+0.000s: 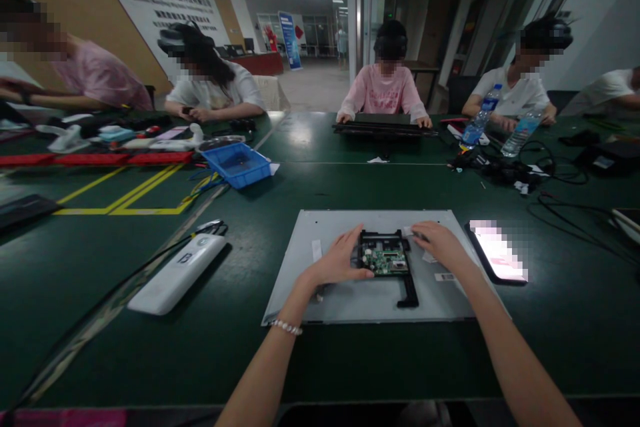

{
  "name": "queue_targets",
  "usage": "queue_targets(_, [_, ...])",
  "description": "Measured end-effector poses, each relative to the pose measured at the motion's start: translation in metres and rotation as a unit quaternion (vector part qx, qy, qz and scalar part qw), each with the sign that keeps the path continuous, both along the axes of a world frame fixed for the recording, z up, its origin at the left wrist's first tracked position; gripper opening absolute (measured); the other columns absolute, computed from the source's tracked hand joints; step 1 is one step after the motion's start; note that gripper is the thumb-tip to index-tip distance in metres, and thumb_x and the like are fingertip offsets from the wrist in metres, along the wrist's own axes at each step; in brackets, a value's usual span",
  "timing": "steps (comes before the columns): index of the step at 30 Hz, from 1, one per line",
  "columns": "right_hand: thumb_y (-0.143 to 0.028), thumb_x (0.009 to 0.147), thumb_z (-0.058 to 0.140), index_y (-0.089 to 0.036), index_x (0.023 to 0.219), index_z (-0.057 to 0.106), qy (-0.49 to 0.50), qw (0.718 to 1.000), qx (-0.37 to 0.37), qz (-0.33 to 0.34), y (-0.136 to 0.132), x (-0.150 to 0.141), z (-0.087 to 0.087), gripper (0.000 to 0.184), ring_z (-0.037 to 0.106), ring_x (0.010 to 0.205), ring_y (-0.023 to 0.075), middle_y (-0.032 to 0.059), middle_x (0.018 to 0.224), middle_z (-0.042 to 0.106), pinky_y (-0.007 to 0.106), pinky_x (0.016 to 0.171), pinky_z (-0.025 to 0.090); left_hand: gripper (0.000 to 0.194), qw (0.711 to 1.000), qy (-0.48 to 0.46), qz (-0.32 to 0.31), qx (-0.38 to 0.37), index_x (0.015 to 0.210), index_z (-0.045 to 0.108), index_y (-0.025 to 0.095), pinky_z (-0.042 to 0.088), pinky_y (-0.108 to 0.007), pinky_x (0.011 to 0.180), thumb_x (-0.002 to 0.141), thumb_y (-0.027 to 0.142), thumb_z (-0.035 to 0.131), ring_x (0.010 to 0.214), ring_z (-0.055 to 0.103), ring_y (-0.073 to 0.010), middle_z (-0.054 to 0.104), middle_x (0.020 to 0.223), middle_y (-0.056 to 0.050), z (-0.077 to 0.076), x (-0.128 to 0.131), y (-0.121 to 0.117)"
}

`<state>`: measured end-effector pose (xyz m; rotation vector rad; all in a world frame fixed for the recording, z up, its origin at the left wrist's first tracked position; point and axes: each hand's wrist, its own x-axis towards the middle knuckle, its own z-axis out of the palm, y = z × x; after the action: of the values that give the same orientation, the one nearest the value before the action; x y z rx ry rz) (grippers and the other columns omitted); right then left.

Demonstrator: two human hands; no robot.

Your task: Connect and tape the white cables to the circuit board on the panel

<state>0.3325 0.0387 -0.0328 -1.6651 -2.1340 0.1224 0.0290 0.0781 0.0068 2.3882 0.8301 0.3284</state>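
A flat grey metal panel (pixel 295 300), like the back of a display, lies on the table in front of me. On its middle sits a green circuit board (pixel 387 260) inside a black plastic frame (pixel 411 290), one arm of which reaches toward me. My left hand (pixel 343 259) rests at the frame's left side, fingers stretched and thumb apart along the near edge of the board. Beyond the frame's right corner, my right hand (pixel 440 241) has its fingertips drawn together near a small white tab (pixel 407 231). Whatever is between those fingertips is too small to make out.
Right of the panel lies a lit phone (pixel 497 253). A white power bank (pixel 180 273) with a black cable lies to the left. Farther off are a blue tray (pixel 243 170), two bottles (pixel 483 117) and tangled cables (pixel 505 167). Several people sit across the green table (pixel 300 190).
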Motion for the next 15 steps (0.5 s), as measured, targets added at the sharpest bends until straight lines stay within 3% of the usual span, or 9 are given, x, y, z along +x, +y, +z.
queue_targets(10, [-0.020, 0.091, 0.042, -0.019, 0.102, 0.066, -0.050, 0.998, 0.014, -0.035, 0.001, -0.016, 0.013, 0.027, 0.060, 0.099, 0.0200, 0.0064, 0.106, 0.067, 0.032, 0.087, 0.044, 0.107, 1.000, -0.008, 0.004, 0.019, 0.144, 0.011, 0.013, 0.022, -0.052, 0.109, 0.064, 0.057, 0.067, 0.133, 0.025, -0.0361, 0.025, 0.146, -0.019, -0.006, 0.001, 0.002])
queue_targets(15, [-0.022, 0.092, 0.041, -0.018, 0.106, 0.065, -0.034, 0.998, 0.043, -0.025, 0.005, -0.038, 0.031, 0.028, 0.058, 0.102, 0.0195, 0.0074, 0.109, 0.066, 0.032, 0.090, 0.042, 0.105, 1.000, -0.009, 0.003, 0.025, 0.143, 0.015, 0.013, 0.023, -0.052, 0.108, 0.064, 0.058, 0.067, 0.131, 0.028, -0.0355, 0.029, 0.144, -0.019, -0.010, 0.001, 0.004])
